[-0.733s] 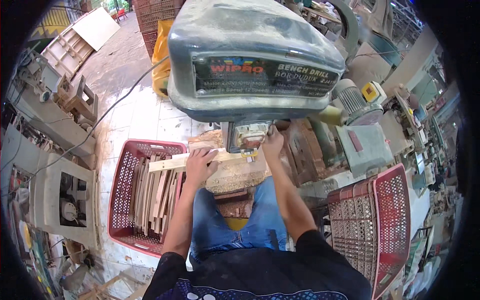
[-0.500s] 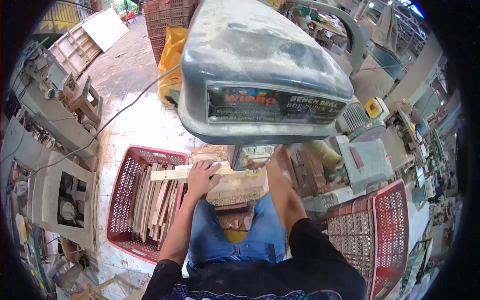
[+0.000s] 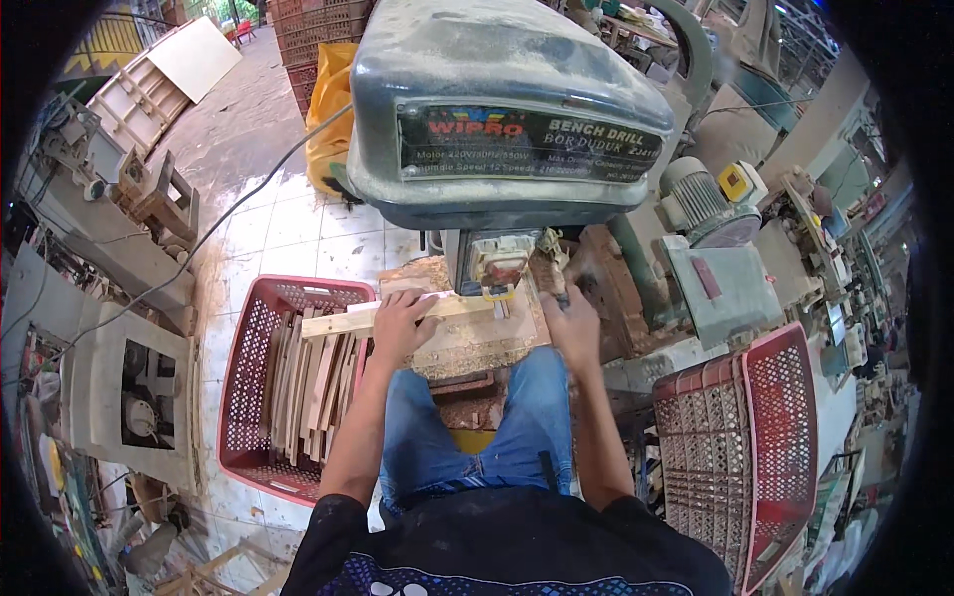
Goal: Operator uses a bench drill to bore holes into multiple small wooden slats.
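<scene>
On the far left a red crate [image 3: 243, 382] sits on the floor, and it holds many thin wood slats [image 3: 303, 382] lying side by side. Next to it, the left hand [image 3: 400, 326] presses down on a long pale stick [image 3: 397, 315]. Its fingers [image 3: 417, 303] curl over the top of the stick and hold it flat on the dusty surface [image 3: 467, 343]. The stick lies sideways. Its long way runs from left to right, and it tips up a little toward the right. The left end hangs out over the crate, and the right end points in under the big grey drill [image 3: 507, 109]. That end looks to be right below the drill's nose [image 3: 494, 266], so the stick seems set in place for a hole. I cannot see a hole in it, so the drilling looks not done yet. The pile of slats in the crate looks like work that is left or work that is finished; I cannot tell which. Further right, the right hand [image 3: 574, 323] rests near the drill post. Its fingers look bent, but I cannot tell if they grip anything. On the far right another red crate [image 3: 775, 427] stands tipped on its side.
</scene>
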A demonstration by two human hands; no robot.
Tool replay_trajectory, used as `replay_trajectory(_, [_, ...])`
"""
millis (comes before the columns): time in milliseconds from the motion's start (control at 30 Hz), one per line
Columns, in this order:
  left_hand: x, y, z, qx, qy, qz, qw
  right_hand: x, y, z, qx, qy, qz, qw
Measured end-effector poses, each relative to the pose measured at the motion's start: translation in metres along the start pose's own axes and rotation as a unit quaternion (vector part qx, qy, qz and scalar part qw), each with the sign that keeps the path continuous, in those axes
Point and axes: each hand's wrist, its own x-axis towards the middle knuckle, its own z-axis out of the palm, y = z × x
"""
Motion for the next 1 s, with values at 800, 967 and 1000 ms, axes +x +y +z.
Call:
replay_trajectory(800, [-0.027,0.043,-0.031,0.05,-0.133,0.046,0.989,-0.109,0.08,-0.083,0.696,-0.009,0.25,0.674])
replay_trajectory(967, [-0.035,0.042,-0.041,0.032,-0.179,0.068,0.981,-0.095,0.084,-0.065,0.681,-0.006,0.26,0.685])
replay_trajectory(1000, [-0.034,0.04,-0.04,0.033,-0.166,0.066,0.983,-0.094,0.082,-0.062,0.673,-0.005,0.261,0.692])
